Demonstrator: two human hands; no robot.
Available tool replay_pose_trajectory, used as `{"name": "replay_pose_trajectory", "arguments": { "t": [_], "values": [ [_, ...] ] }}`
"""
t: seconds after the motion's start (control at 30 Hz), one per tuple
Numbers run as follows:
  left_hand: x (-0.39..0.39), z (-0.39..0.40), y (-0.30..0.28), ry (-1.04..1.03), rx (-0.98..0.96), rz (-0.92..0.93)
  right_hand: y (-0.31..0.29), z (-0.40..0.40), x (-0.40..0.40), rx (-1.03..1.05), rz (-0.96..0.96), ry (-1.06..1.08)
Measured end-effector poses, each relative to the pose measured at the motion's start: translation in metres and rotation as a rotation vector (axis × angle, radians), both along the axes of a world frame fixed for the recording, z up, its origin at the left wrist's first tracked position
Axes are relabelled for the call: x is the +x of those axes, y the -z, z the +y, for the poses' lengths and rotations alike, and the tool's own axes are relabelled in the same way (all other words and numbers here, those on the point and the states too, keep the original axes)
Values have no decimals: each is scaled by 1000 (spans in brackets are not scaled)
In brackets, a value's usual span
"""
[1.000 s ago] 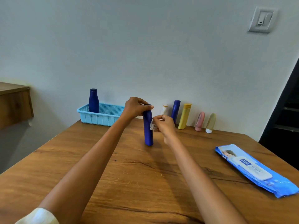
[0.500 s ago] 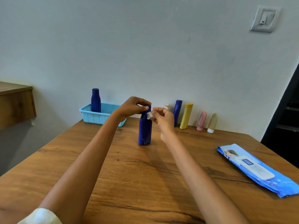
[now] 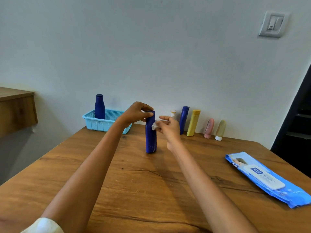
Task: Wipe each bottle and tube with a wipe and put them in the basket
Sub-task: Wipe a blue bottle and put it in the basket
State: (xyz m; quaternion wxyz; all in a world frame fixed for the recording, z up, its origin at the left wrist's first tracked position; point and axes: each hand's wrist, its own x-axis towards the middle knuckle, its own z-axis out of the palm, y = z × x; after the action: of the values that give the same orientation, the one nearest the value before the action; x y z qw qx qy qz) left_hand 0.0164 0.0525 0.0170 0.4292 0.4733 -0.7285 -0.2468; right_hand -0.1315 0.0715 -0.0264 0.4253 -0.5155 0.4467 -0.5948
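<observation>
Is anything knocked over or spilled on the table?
Nothing stands out. The blue bottle being wiped stands upright on the table, one blue bottle stands in the basket, and the rest line the wall. No spills show.

Both hands (image 3: 136,112) raised; fingers pinched

From my feed: wooden table (image 3: 134,190), brown w/ dark grain lines, fills the lower frame. Behind it a plain pale wall (image 3: 151,47). Wall switch plate (image 3: 272,24), pale grey, upper right. Wooden shelf (image 3: 15,110) sticks out at left edge, apart from the table. Dark doorway (image 3: 297,125) at far right; can't tell what's inside.
</observation>
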Motion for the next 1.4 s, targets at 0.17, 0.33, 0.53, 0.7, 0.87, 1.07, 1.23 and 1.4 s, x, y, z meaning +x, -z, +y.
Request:
{"name": "replay_pose_trajectory", "arguments": {
  "t": [0.17,0.33,0.53,0.7,0.87,1.07,1.23,1.4],
  "values": [
    [-9,0,4,-92,18,76,5,3,10,-185,189,59],
    [-1,-1,9,-181,65,163,29,-4,-5,-9,313,71],
    [-3,-1,7,-216,105,156,24,-7,-16,1,452,167],
    [-12,-1,4,-272,93,113,6,0,0,-285,394,112],
    [-12,-1,8,-318,46,121,20,-3,-5,-371,551,133],
    [-7,-5,16,-298,96,168,49,-13,-20,-55,480,133],
    [-3,-7,16,-200,159,207,29,-12,-24,-63,92,201],
    [-7,1,11,-54,213,139,13,-7,-15,-310,320,215]
  ]
}}
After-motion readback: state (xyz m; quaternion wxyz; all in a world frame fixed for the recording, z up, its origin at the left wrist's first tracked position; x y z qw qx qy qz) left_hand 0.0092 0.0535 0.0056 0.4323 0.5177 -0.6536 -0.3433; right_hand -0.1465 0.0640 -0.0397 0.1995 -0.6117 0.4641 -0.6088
